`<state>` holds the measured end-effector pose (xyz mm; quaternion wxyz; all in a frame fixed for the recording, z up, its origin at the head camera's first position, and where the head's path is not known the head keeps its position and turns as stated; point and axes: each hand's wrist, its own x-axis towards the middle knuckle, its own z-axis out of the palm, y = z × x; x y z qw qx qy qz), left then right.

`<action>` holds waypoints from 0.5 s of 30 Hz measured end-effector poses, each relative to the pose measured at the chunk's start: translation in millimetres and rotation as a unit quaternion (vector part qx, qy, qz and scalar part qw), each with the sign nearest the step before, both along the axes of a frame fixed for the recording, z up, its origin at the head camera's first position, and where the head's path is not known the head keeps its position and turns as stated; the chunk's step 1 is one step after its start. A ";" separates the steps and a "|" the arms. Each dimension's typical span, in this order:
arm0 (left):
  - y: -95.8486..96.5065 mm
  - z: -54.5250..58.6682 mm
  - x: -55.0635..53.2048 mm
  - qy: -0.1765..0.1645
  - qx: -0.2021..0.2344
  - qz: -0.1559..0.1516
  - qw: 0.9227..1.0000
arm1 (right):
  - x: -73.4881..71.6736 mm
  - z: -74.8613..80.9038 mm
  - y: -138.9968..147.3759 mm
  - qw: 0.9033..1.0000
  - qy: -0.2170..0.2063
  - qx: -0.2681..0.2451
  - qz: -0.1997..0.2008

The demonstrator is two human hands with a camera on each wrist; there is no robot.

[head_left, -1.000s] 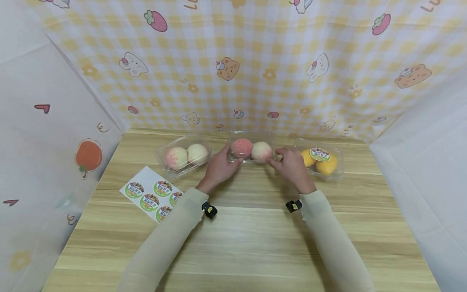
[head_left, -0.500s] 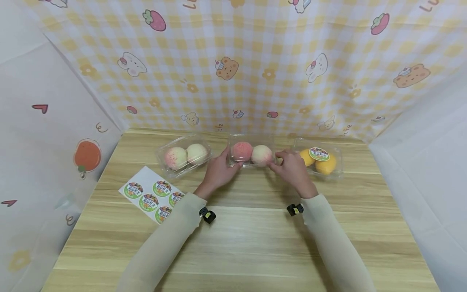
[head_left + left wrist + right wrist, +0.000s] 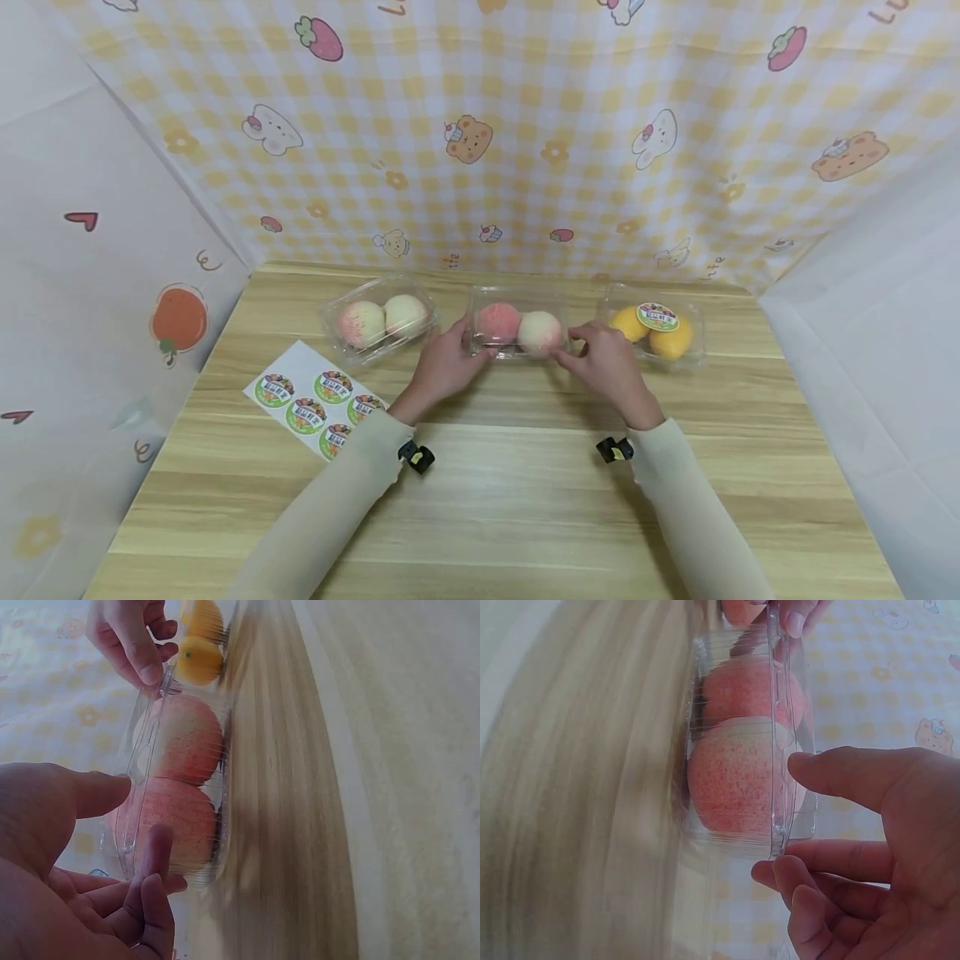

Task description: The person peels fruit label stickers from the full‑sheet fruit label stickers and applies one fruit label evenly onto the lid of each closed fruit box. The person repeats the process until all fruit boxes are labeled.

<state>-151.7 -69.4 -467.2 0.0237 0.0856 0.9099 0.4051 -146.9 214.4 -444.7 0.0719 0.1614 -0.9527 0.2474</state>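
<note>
A clear plastic clamshell box (image 3: 519,293) lies near the table's back edge, holding a pink peach (image 3: 498,322) and a cream, pink-tinged peach (image 3: 540,333). My left hand (image 3: 444,368) grips its left end, thumb at the front. At the opposite end, my right hand (image 3: 609,365) pinches the box between thumb and fingers. In the left wrist view, the left thumb presses the lid's rim (image 3: 142,754) and the fingers curl at the end wall. The right wrist view has the right thumb against the rim (image 3: 778,690), fingers bent below the corner.
To the left stands another clear box (image 3: 375,289) with two pale peaches. On the right, a box (image 3: 693,321) of yellow fruits bears a round sticker (image 3: 657,317). A sheet of round stickers (image 3: 300,352) lies front left, partly under the left sleeve. A checked curtain (image 3: 517,192) hangs behind.
Both hands have drawn the middle box a short way back from the curtain, toward the person. The side boxes and sticker sheet have stayed in place.
</note>
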 end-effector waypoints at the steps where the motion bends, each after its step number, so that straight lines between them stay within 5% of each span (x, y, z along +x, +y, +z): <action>1: 0.1 6.2 3.3 -0.003 -0.001 -0.001 1.000 | 1.8 -0.2 0.2 1.000 0.001 -0.001 0.002; 2: -3.1 -2.4 2.2 0.007 0.007 -0.007 1.000 | 3.6 -0.5 0.3 1.000 0.003 -0.002 0.005; 7: -7.0 -4.4 10.1 0.009 0.018 -0.018 1.000 | 10.7 -3.7 3.0 0.999 0.023 -0.013 0.019; 9: -6.3 3.9 15.7 -0.005 0.017 -0.019 1.000 | 13.1 -4.6 4.5 0.999 0.030 -0.019 0.023; 15: -14.3 -25.1 11.4 0.009 0.033 -0.036 0.999 | 19.0 -8.1 8.2 0.997 0.053 -0.040 0.045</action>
